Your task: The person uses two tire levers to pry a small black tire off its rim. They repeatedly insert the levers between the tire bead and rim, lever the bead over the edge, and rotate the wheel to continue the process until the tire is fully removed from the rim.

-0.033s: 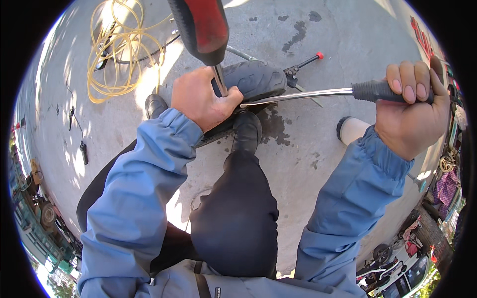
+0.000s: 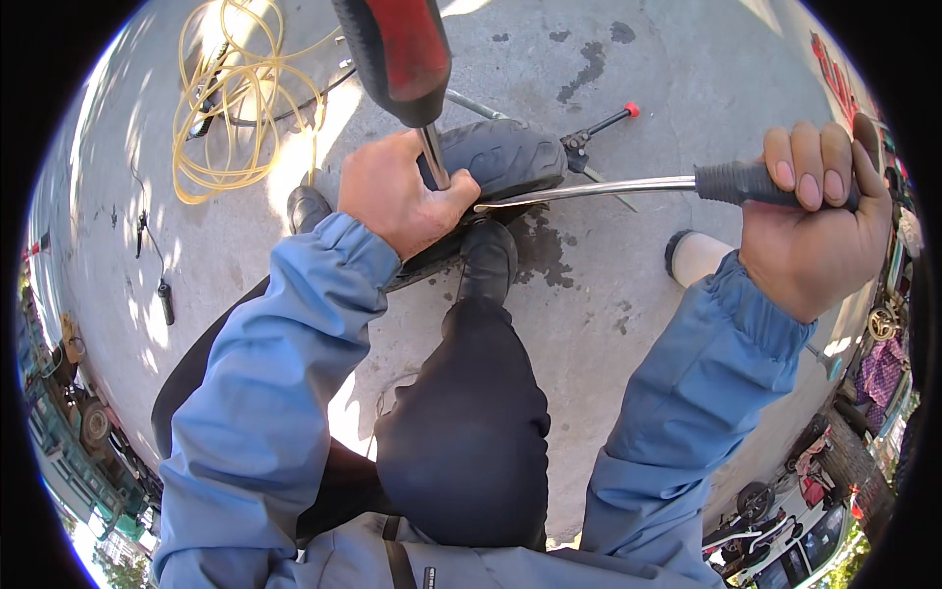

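My left hand [image 2: 397, 196] is closed low on the metal shaft of a tire lever with a red-and-black handle [image 2: 402, 59]; that lever stands steeply up from a black knobby tire [image 2: 500, 157]. My left thumb covers the shaft's lower end, and the other fingertips are hidden. Wrapped round the black grip of a second tire lever [image 2: 599, 187] is my right hand [image 2: 814, 216]. This lever lies nearly level, its slightly curved shaft reaching left so that the flat tip is at the tire's near edge, beside my left thumb. My boot [image 2: 488, 257] is against the tire's near side.
A coil of yellow hose [image 2: 245, 108] lies at the far left. Beyond the tire's right end is a metal rod with a red knob [image 2: 631, 110]. A white cylindrical container [image 2: 702, 258] lies at the right. Wet stains [image 2: 545, 250] mark the concrete.
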Tool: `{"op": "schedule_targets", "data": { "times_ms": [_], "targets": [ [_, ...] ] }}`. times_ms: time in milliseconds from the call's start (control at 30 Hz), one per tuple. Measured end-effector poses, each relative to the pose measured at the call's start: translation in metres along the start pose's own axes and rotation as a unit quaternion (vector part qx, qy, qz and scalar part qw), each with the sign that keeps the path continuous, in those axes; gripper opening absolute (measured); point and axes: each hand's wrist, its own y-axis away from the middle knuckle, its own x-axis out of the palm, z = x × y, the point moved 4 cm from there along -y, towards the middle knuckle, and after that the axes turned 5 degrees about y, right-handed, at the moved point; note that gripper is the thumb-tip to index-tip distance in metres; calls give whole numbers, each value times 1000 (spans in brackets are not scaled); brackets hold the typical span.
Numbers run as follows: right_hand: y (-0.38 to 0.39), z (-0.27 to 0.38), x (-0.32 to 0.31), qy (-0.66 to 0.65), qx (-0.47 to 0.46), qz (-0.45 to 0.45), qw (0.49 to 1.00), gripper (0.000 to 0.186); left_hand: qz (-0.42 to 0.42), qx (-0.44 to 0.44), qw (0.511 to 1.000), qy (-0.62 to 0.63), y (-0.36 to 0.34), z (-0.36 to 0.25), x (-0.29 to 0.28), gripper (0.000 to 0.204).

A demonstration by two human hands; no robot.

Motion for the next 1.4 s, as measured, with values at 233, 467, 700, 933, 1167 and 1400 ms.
{"op": "schedule_targets", "data": {
  "times_ms": [233, 467, 700, 933, 1167, 1400],
  "targets": [
    [65, 24, 26, 43, -96, 67, 992, 30, -6, 17, 1000, -25, -10, 2, 1, 51],
    [157, 20, 1, 249, 21, -285, 926, 28, -47, 31, 998, -12, -7, 11, 2, 40],
    [153, 10, -11, -93, 19, -259, 961, 18, -42, 17, 998, -40, -9, 13, 5, 42],
    [126, 54, -25, -3, -59, -226, 972, 36, 4, -12, 998, -59, -9, 9, 1, 63],
    [70, 33, 0, 13, -36, 14, 999, 50, 1, 8, 999, -33, -11, 10, 1, 61],
    [24, -4, 30, -61, -23, 271, 960, 51, -49, 33, 998, -13, -7, 10, 1, 42]
  ]
}}
